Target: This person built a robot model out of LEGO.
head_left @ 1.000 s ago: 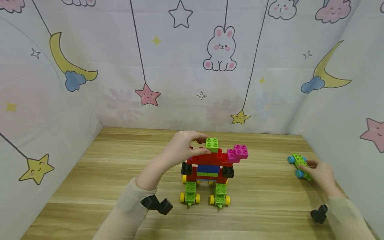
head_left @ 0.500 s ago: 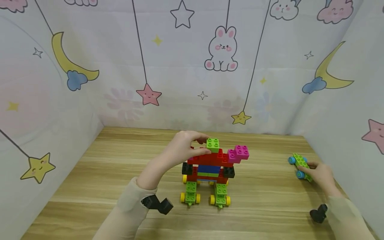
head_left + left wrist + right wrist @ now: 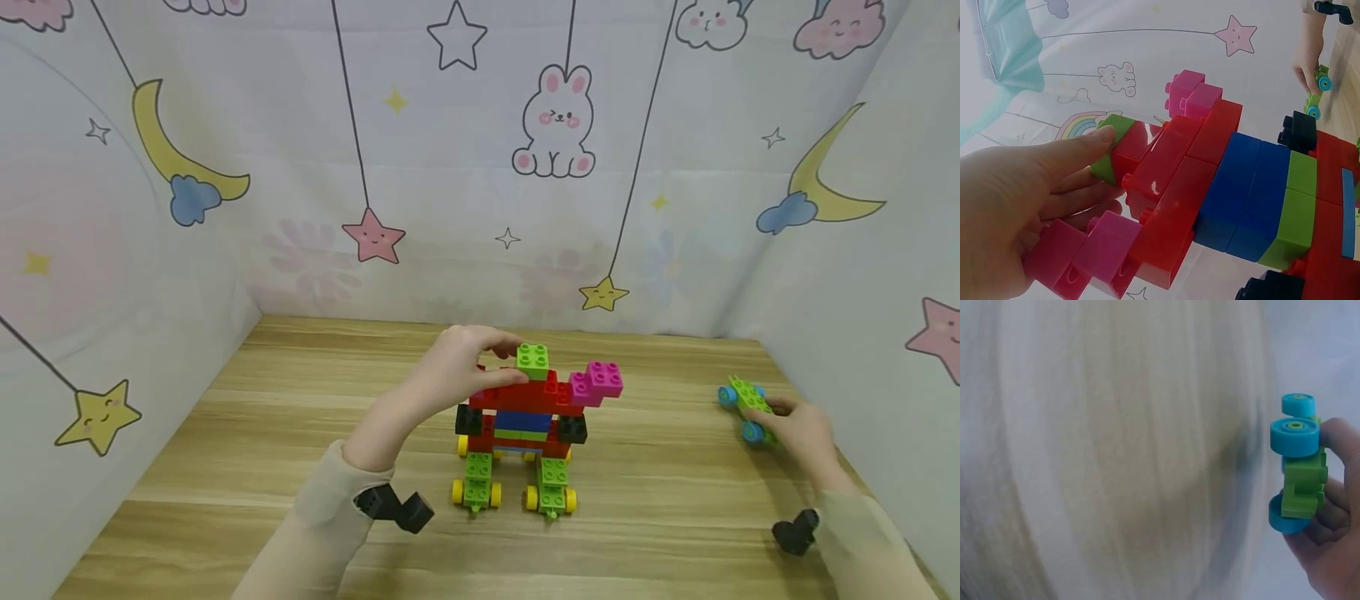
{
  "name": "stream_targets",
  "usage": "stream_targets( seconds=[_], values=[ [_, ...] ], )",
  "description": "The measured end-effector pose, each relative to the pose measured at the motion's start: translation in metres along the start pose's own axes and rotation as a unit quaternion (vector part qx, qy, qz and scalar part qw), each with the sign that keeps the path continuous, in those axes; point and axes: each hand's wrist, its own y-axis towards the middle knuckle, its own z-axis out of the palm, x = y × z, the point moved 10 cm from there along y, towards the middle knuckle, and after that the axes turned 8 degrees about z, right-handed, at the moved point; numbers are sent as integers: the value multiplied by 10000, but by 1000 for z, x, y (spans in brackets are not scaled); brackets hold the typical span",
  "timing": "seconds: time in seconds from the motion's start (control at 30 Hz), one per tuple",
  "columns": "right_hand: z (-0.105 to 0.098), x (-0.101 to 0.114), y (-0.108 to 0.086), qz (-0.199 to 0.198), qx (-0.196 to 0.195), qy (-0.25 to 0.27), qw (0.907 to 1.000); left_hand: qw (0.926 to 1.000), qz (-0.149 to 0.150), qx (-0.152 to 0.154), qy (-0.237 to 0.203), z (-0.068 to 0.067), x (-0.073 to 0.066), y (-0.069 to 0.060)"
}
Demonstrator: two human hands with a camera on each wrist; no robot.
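In the middle of the table stands a toy-brick structure, with red bricks (image 3: 517,397), blue bricks (image 3: 1238,187), black bricks (image 3: 573,429) and pink bricks (image 3: 602,379). Two green wheeled bases (image 3: 553,487) with yellow wheels carry its front. My left hand (image 3: 461,367) pinches the top, its thumb on a lime-green brick (image 3: 532,361) above a red one. At the far right my right hand (image 3: 801,433) grips a green toy-car base (image 3: 1305,475) with light-blue wheels (image 3: 1294,437). Some left fingers are hidden behind the bricks in the left wrist view.
A wooden table (image 3: 300,375) lies under everything, walled at the back and sides by a white cloth (image 3: 450,183) printed with stars, moons and a rabbit. Black wrist mounts (image 3: 393,508) sit on both sleeves. The right hand is close to the right-hand cloth.
The toy-car base in my right hand has turned and shifted slightly. My left hand keeps its hold on the structure's top, and the structure stays put apart from a small view shift.
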Motion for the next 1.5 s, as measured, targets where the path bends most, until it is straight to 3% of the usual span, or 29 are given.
stream_targets(
  seconds=[0.37, 0.73, 1.07, 1.23, 1.5],
  values=[
    [-19, 62, 0, -465, -75, 306, 9984, 9999, 40, 62, 73, -2, -1, -1],
    [-40, 163, -17, -1163, -39, 746, 9904, 9998, 116, 132, 114, -3, -3, -1],
    [-51, 256, -45, -1707, 182, 782, 9820, 9996, 190, 145, 144, -4, -3, 0],
    [-49, 295, -65, -2204, 331, 1072, 9689, 9993, 319, -142, 128, -14, -4, 1],
    [-45, 343, -97, -2793, 535, 1198, 9512, 9945, 379, -969, 87, -45, -9, 2]
  ],
)
